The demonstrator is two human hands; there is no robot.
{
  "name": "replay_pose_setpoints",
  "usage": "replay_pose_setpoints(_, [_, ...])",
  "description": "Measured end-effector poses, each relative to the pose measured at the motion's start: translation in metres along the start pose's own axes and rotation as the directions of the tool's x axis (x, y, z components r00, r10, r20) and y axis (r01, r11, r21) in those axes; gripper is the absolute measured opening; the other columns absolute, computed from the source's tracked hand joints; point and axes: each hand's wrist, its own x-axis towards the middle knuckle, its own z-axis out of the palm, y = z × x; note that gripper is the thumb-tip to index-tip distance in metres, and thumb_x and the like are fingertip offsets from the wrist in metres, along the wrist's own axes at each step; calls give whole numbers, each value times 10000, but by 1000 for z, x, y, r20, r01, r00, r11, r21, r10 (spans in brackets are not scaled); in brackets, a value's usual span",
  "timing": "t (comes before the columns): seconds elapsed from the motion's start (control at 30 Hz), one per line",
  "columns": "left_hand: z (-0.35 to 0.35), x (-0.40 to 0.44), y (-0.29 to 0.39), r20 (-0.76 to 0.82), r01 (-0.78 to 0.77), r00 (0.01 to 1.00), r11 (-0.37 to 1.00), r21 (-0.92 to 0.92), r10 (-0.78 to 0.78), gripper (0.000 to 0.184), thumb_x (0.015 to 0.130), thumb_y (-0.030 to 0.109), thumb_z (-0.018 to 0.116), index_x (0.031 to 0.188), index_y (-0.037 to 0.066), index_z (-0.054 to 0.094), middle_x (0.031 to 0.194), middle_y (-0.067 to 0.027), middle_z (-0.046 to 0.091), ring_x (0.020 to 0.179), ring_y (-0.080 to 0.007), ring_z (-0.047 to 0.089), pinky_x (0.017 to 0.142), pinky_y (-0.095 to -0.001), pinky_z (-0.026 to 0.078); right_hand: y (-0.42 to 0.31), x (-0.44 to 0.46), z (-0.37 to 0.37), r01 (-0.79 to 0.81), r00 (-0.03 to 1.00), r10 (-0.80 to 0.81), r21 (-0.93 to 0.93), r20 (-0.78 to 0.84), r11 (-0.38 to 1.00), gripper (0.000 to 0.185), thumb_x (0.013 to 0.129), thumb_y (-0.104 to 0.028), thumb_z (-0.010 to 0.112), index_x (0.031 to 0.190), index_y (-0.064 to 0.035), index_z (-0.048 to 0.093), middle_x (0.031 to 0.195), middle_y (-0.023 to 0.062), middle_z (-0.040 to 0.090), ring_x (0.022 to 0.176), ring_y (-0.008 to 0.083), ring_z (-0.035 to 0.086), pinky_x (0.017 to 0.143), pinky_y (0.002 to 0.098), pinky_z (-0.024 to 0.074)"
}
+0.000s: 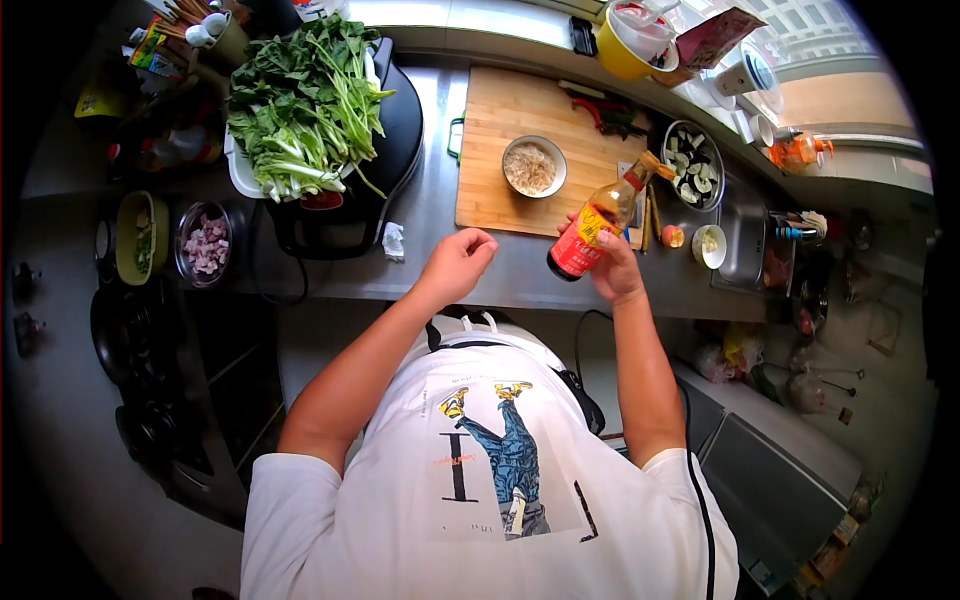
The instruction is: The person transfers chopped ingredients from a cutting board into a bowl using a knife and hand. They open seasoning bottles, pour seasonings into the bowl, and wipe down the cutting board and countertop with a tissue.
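My right hand (615, 265) is wrapped round a glass sauce bottle (605, 222) with a red and yellow label. The bottle is tilted, its neck pointing up and right, over the front edge of the cutting board (490, 130). On the board stands a small bowl (534, 166) of pale, shredded-looking food, left of the bottle. My left hand (460, 262) hovers at the counter's front edge with its fingers curled together. Whether anything is inside those fingers is hidden. Red and green peppers (607, 112) lie at the board's back right, near a knife (580, 90).
Leafy greens (300, 110) fill a white tray on a black appliance (400, 130) at left. Farther left is a bowl of diced meat (207, 243). Right of the board are a bowl of cut eggplant (692, 165), a small white bowl (710, 246) and the sink (738, 240).
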Motion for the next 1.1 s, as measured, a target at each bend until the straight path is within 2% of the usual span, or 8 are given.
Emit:
replay_pose_setpoints(0.1, [0, 1, 5, 1, 22, 1000, 1000, -1, -22, 184, 978, 200, 618, 1034, 30, 660, 875, -1, 645, 742, -76, 565, 676, -240, 491, -3, 1, 1, -34, 997, 25, 121, 72, 992, 614, 847, -277, 678, 1377, -42, 475, 1308, 168, 594, 1194, 345, 598, 1037, 477, 478])
replay_pose_setpoints(0.4, [3, 5, 3, -20, 38, 999, 998, -47, -39, 195, 977, 205, 623, 1034, 25, 669, 882, -16, 655, 761, -85, 579, 683, -238, 498, -7, 4, -6, -2, 997, -13, 199, 73, 980, 546, 940, -328, 663, 1369, -44, 480, 1297, 164, 590, 1199, 333, 592, 1015, 479, 494])
replay_pose_setpoints(0.5, [7, 4, 4, -56, 12, 998, 999, -49, -15, 216, 964, 219, 638, 970, 3, 653, 772, 9, 616, 658, -76, 532, 585, -250, 444, -7, 5, -9, 0, 999, -9, 197, 46, 980, 541, 950, -338, 663, 1364, -42, 481, 1288, 160, 594, 1192, 326, 595, 1015, 481, 495])
replay_pose_setpoints(0.57, [5, 6, 0, -24, 73, 997, 997, -26, -73, 206, 969, 218, 642, 1025, 21, 668, 896, -17, 656, 815, -82, 591, 702, -244, 511, -6, 5, -13, -4, 1000, -1, 188, 27, 982, 542, 948, -334, 666, 1363, -40, 481, 1284, 158, 596, 1187, 321, 597, 1015, 480, 494])
replay_pose_setpoints(0.8, [7, 5, -1, -18, 75, 997, 997, -19, -76, 210, 972, 223, 639, 1018, 21, 667, 880, -9, 648, 781, -82, 577, 701, -239, 505, -5, 3, -18, -12, 1000, 15, 163, -16, 987, 545, 938, -313, 684, 1358, -31, 481, 1271, 153, 604, 1171, 310, 608, 1012, 469, 498])
replay_pose_setpoints(0.97, [18, 7, 23, -15, -71, 997, 993, 97, 73, 231, 960, 211, 660, 1055, 0, 662, 891, -15, 639, 741, -73, 568, 673, -244, 488, -4, 0, -10, -23, 999, 27, 100, -38, 995, 516, 921, -258, 698, 1342, -40, 495, 1245, 126, 615, 1154, 279, 613, 1008, 440, 496])
replay_pose_setpoints(1.03, [28, 9, 39, -101, -350, 919, 908, 229, 380, 339, 931, 225, 705, 1169, -1, 618, 963, -52, 643, 715, -101, 570, 673, -272, 500, 0, -1, -2, -41, 999, 43, 57, -27, 998, 503, 912, -225, 702, 1337, -46, 501, 1233, 111, 618, 1143, 250, 616, 1002, 415, 494])
replay_pose_setpoints(1.1, [32, -5, 75, -105, -389, 889, 854, 345, 447, 541, 889, 274, 758, 1312, 19, 537, 1038, -97, 641, 736, -145, 605, 700, -290, 517, 9, -2, 6, 14, 997, -40, -327, -73, 945, 542, 852, -179, 745, 1324, -55, 508, 1196, 78, 621, 1107, 187, 605, 972, 353, 485])
